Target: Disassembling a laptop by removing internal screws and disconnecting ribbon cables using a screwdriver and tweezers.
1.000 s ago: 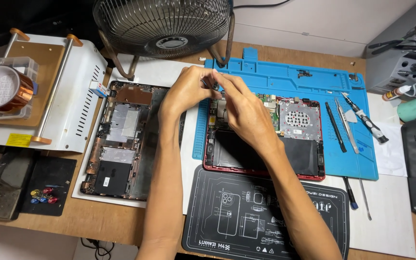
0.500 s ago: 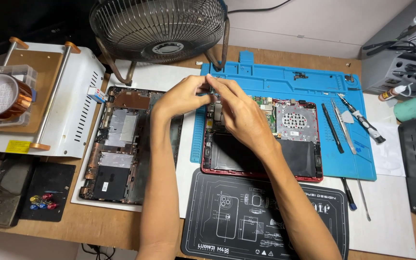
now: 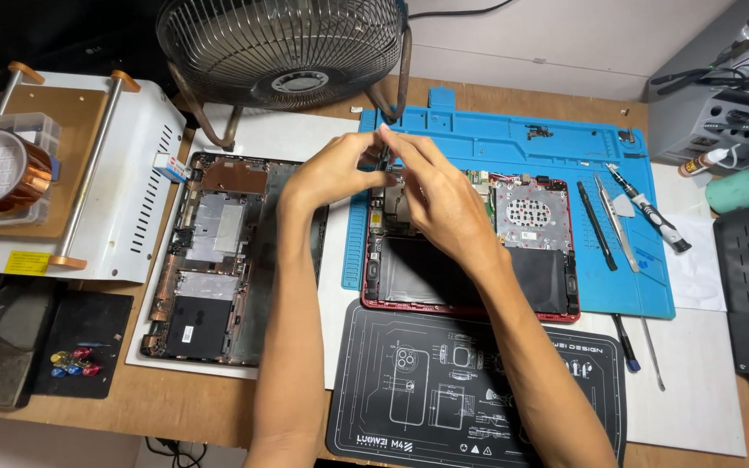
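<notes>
I am looking down at an electronics repair bench, the kind found in a small workshop. A wooden table [image 3: 218, 407] carries a blue silicone work mat [image 3: 513, 143] and a dark printed mat [image 3: 478, 390], both made for small-parts work. An opened red laptop base [image 3: 478, 269] lies on the blue mat with its boards bare, and a second stripped chassis [image 3: 218, 260] lies to its left. Screwdrivers and tweezers [image 3: 617, 221] are lined up beside them. I also see a roll of amber heat tape [image 3: 2, 169] on a white heating plate [image 3: 123, 173], a grey bench unit [image 3: 721, 113] with cables, and a metal fan [image 3: 283, 48] at the back.
</notes>
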